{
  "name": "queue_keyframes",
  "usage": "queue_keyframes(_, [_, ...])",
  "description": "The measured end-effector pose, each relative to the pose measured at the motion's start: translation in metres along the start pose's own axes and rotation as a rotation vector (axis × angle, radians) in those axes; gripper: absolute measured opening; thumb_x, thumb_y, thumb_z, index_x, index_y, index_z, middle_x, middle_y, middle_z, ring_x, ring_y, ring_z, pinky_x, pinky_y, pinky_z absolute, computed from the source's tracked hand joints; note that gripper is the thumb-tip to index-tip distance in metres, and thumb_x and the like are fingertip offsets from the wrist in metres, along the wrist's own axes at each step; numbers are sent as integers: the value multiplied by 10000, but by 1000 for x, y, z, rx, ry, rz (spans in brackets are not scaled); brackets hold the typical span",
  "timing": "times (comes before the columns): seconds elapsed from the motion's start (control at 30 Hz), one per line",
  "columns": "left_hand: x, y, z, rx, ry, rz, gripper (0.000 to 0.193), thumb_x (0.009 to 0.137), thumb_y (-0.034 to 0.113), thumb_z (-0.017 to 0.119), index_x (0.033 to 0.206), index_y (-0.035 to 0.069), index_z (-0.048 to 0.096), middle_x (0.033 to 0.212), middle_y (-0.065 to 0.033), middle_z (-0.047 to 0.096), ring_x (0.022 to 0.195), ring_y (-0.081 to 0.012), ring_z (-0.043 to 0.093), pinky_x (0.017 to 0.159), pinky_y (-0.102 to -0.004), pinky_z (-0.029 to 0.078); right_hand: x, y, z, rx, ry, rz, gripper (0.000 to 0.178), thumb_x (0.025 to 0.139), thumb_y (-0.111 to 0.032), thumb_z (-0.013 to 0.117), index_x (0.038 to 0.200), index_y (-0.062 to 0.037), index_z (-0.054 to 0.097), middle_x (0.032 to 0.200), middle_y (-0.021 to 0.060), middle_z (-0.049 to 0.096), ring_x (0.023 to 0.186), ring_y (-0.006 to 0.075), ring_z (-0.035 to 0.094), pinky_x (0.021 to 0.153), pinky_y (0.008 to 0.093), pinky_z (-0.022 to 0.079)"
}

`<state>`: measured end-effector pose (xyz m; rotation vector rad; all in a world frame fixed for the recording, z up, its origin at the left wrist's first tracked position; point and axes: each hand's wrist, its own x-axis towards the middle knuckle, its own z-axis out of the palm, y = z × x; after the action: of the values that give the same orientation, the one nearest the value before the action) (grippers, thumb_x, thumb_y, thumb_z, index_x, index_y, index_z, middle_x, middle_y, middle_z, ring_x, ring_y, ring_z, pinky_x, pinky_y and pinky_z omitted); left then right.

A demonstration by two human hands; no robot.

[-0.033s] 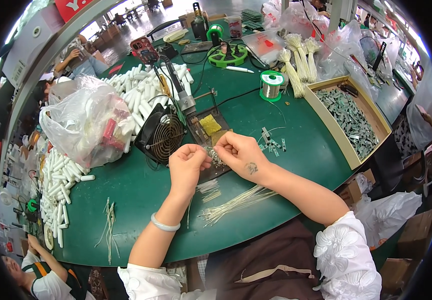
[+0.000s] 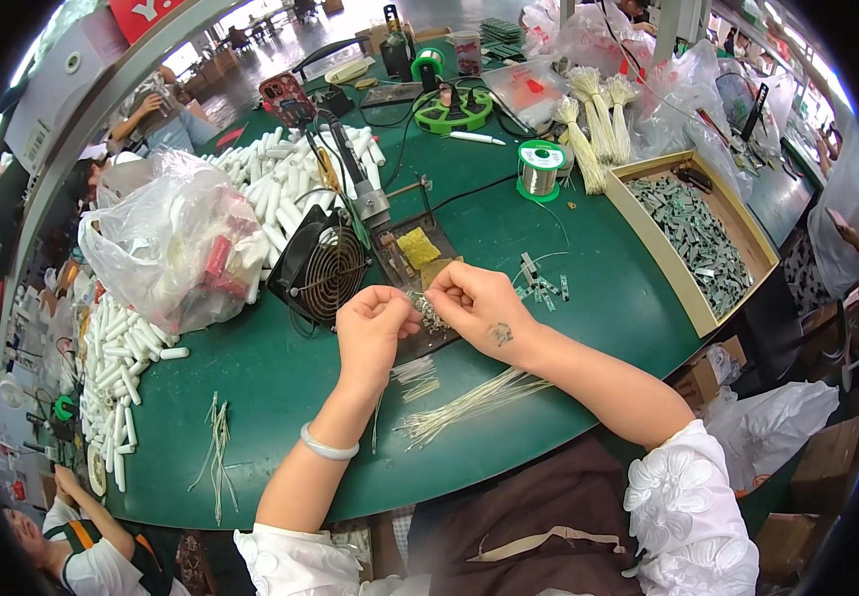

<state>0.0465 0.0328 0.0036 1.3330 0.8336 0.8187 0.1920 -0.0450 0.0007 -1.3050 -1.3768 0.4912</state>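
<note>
My left hand (image 2: 375,320) and my right hand (image 2: 474,306) are both closed in a pinch, almost fingertip to fingertip, over the soldering stand's base (image 2: 428,336). What they pinch is too small to make out. Just below them lies a short row of thin pale wires (image 2: 416,379). A longer bundle of white wires (image 2: 469,405) is spread nearer to me, partly passing under my right forearm. Beyond my right hand are several small circuit boards (image 2: 543,286), one with a thin wire at it. A yellow sponge (image 2: 417,248) sits on the stand behind my hands.
A black fan (image 2: 322,266) stands left of the stand, by a soldering iron (image 2: 362,189). White tubes (image 2: 117,343) and a plastic bag (image 2: 166,248) fill the left. To the right are a solder spool (image 2: 540,171) and a cardboard tray (image 2: 663,266) of boards. More wires (image 2: 218,447) lie front left.
</note>
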Motion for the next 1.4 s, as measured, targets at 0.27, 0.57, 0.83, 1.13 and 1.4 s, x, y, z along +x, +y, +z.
queue_keyframes(0.27, [-3, -1, -3, -3, 24, -6, 94, 822, 100, 570, 818, 12, 602, 693, -69, 631, 576, -116, 572, 554, -228, 448, -1, -2, -1, 34, 1, 32, 113, 869, -90, 621, 837, 5, 571, 635, -26, 497, 557, 24, 397, 487, 201, 346])
queue_keyframes(0.57, [-5, -4, -6, -54, 28, -58, 84, 816, 95, 569, 806, 20, 604, 684, -68, 621, 564, -116, 555, 535, -221, 431, 1, -6, -16, 43, 46, 124, 126, 887, -117, 604, 851, 0, 573, 665, -47, 500, 574, 11, 395, 498, 188, 335])
queue_keyframes(0.83, [-70, 47, -48, 94, -79, -94, 92, 807, 90, 558, 736, 33, 566, 601, -38, 564, 478, -84, 476, 449, -198, 372, 17, -2, -89, -256, 64, 329, 148, 805, -130, 641, 844, 12, 630, 691, 11, 565, 613, 77, 498, 573, 237, 413])
queue_keyframes(1.13, [-151, 51, -183, 339, 466, -12, 88, 826, 56, 527, 752, 31, 568, 609, -45, 572, 502, -82, 497, 466, -200, 392, 6, 19, -79, -642, -321, 151, 158, 666, -100, 703, 810, -37, 700, 792, 138, 649, 757, 278, 634, 675, 359, 496])
queue_keyframes(1.4, [-141, -1, -266, 863, 776, 164, 88, 771, 61, 642, 779, -26, 631, 651, -36, 591, 585, -104, 521, 573, -250, 424, -2, 7, -77, -683, -279, 99, 115, 724, -53, 670, 752, 29, 595, 706, 120, 581, 634, 256, 561, 616, 333, 458])
